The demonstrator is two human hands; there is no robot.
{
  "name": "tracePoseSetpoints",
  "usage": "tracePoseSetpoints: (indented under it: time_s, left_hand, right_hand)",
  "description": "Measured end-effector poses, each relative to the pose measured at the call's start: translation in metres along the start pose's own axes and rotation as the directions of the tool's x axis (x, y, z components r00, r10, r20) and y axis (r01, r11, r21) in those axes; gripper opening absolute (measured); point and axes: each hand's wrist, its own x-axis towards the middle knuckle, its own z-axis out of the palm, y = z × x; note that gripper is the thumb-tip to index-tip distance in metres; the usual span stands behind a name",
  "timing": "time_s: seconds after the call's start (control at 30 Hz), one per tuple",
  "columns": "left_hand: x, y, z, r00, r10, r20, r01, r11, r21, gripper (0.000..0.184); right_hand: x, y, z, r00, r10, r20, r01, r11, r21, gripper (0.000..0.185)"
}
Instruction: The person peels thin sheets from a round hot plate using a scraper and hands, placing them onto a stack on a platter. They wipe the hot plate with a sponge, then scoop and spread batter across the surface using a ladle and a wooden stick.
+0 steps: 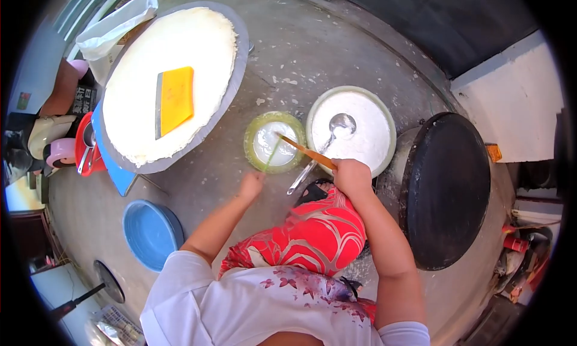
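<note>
My left hand (253, 184) is closed at the lower end of a thin green stick (272, 153), which reaches into a yellow-green bowl (250, 143) of milky white liquid. My right hand (353, 176) grips a flat brown wooden strip (308, 151); its far end meets the green stick over the liquid. Just right of that bowl stands a bigger basin (391, 122) filled with thick white batter (359, 148). A metal ladle (342, 125) lies in the batter, its handle sticking out over the rim toward me.
A black round griddle (446, 190) stands at the right. On the left, a grey round board (240, 51) carries a pile of white thin sheets (204, 39) with a yellow scraper (177, 100) on top. A blue basin (179, 226) and red bowl (83, 160) are lower left.
</note>
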Motion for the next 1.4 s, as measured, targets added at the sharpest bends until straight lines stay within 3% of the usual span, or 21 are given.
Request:
tracePoseSetpoints:
  time_s: [0.03, 0.1, 0.2, 0.27, 0.37, 0.4, 0.47, 0.5, 0.53, 0.6, 0.67, 0.8, 0.87, 0.97, 1.03, 1.07, 1.13, 1.2, 1.27, 1.33, 1.4]
  left_hand:
    - [-0.015, -0.002, 0.001, 1.0, -0.007, -0.008, 0.007, 1.0, -0.001, 0.023]
    - [-0.039, -0.003, 0.006, 0.945, 0.328, 0.006, -0.327, 0.942, 0.071, 0.03]
    - [-0.014, -0.03, 0.026, 0.944, 0.328, 0.03, -0.328, 0.931, 0.16, 0.033]
    - [0.026, -0.043, 0.034, 0.979, 0.133, -0.154, -0.114, 0.985, 0.127, 0.036]
    - [0.058, -0.037, 0.017, 0.989, -0.039, -0.144, 0.056, 0.992, 0.112, 0.035]
    - [0.05, -0.037, 0.017, 0.989, -0.041, -0.143, 0.057, 0.993, 0.108, 0.035]
    - [0.026, -0.033, 0.013, 0.939, 0.31, -0.147, -0.292, 0.947, 0.135, 0.035]
    - [0.02, -0.036, 0.019, 0.938, 0.313, -0.147, -0.294, 0.946, 0.137, 0.035]
    - [0.015, -0.04, 0.029, 0.947, 0.309, -0.084, -0.309, 0.951, 0.006, 0.034]
    - [0.018, -0.054, 0.035, 0.953, 0.301, -0.019, -0.301, 0.945, -0.124, 0.034]
    - [0.044, -0.059, 0.033, 0.992, -0.115, -0.048, 0.108, 0.985, -0.138, 0.032]
    - [0.024, -0.008, 0.003, 0.943, -0.317, 0.098, 0.33, 0.928, -0.171, 0.034]
    - [0.02, -0.003, 0.0, 0.955, -0.232, 0.187, 0.235, 0.972, 0.006, 0.035]
    - [0.007, 0.008, 0.018, 0.984, 0.168, -0.064, -0.126, 0.898, 0.421, 0.036]
    - [0.006, 0.023, 0.034, 0.952, 0.3, 0.054, -0.305, 0.933, 0.189, 0.037]
    - [0.008, 0.033, 0.043, 0.941, 0.268, 0.204, -0.269, 0.963, -0.024, 0.038]
    - [0.01, 0.059, 0.059, 0.834, 0.157, 0.529, 0.041, 0.938, -0.343, 0.04]
    - [0.008, 0.085, 0.06, 0.758, 0.131, 0.639, 0.164, 0.91, -0.38, 0.041]
    - [0.007, 0.121, 0.052, 0.436, 0.069, 0.897, 0.675, 0.634, -0.377, 0.039]
    - [0.013, 0.136, 0.061, 0.389, 0.141, 0.91, 0.705, 0.591, -0.393, 0.038]
    - [0.02, 0.146, 0.076, 0.54, 0.018, 0.841, 0.685, 0.571, -0.452, 0.035]
  right_hand:
    - [0.005, -0.001, 0.005, 1.0, 0.018, 0.004, -0.018, 0.998, 0.065, 0.027]
    - [0.01, -0.002, 0.011, 0.999, 0.037, 0.016, -0.038, 0.99, 0.135, 0.028]
    - [0.009, -0.001, 0.016, 0.997, 0.069, 0.033, -0.074, 0.981, 0.182, 0.03]
    - [0.008, 0.001, 0.012, 0.994, 0.094, 0.057, -0.103, 0.976, 0.192, 0.033]
    - [0.004, 0.0, 0.004, 0.998, 0.056, 0.027, -0.059, 0.992, 0.115, 0.032]
    - [0.004, 0.002, 0.007, 0.998, 0.055, 0.028, -0.058, 0.992, 0.111, 0.032]
    - [0.007, 0.006, 0.017, 0.997, -0.072, 0.015, 0.072, 0.997, 0.009, 0.034]
    - [0.005, 0.004, 0.019, 0.989, -0.151, -0.011, 0.147, 0.977, -0.157, 0.04]
    - [0.005, 0.005, 0.022, 0.989, -0.15, -0.012, 0.146, 0.977, -0.153, 0.04]
    - [0.003, 0.009, 0.03, 0.935, -0.24, -0.26, 0.193, 0.962, -0.195, 0.033]
    - [-0.006, 0.011, 0.018, 0.949, -0.195, -0.246, 0.159, 0.974, -0.158, 0.043]
    - [-0.041, 0.034, -0.009, 0.974, -0.085, -0.209, 0.072, 0.995, -0.069, 0.04]
    - [-0.059, 0.051, -0.013, 0.972, -0.035, -0.234, 0.047, 0.998, 0.043, 0.037]
    - [-0.083, 0.066, -0.004, 0.976, 0.113, -0.188, -0.086, 0.986, 0.145, 0.036]
    - [-0.102, 0.076, 0.011, 0.961, 0.195, -0.195, -0.134, 0.948, 0.289, 0.035]
    - [-0.114, 0.082, 0.021, 0.958, 0.211, -0.197, -0.147, 0.944, 0.295, 0.035]
    - [-0.139, 0.086, 0.032, 0.934, 0.296, -0.198, -0.065, 0.689, 0.722, 0.034]
    - [-0.166, 0.095, 0.048, 0.923, 0.331, -0.196, -0.043, 0.596, 0.802, 0.034]
    - [-0.196, 0.095, 0.045, 0.889, 0.458, -0.018, -0.118, 0.266, 0.957, 0.035]
    - [-0.224, 0.097, 0.048, 0.872, 0.489, -0.013, -0.092, 0.19, 0.978, 0.036]
    - [-0.247, 0.097, 0.05, 0.851, 0.524, 0.035, -0.07, 0.047, 0.996, 0.036]
